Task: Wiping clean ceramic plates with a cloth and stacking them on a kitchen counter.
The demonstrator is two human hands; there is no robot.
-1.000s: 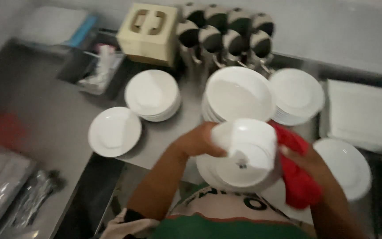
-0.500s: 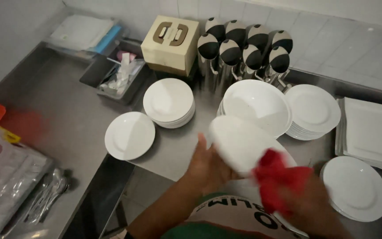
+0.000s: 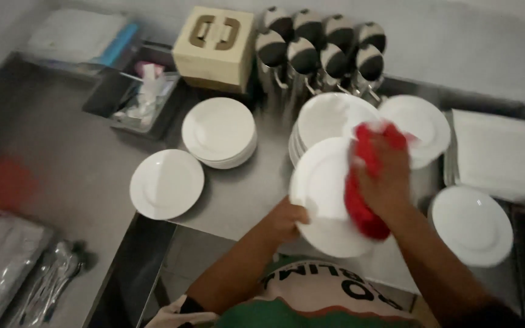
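A second ago I held a bowl up; now my left hand grips a white plate by its lower left edge, tilted above the counter. My right hand is closed on a red cloth, pressed flat to the plate's face, so wiping has moved on to this plate. I count two single plates, three stacks, one square stack, eight steel jugs and one box.

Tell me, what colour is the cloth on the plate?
Red. The cloth under the right hand rubs a white plate; the head view shows it.
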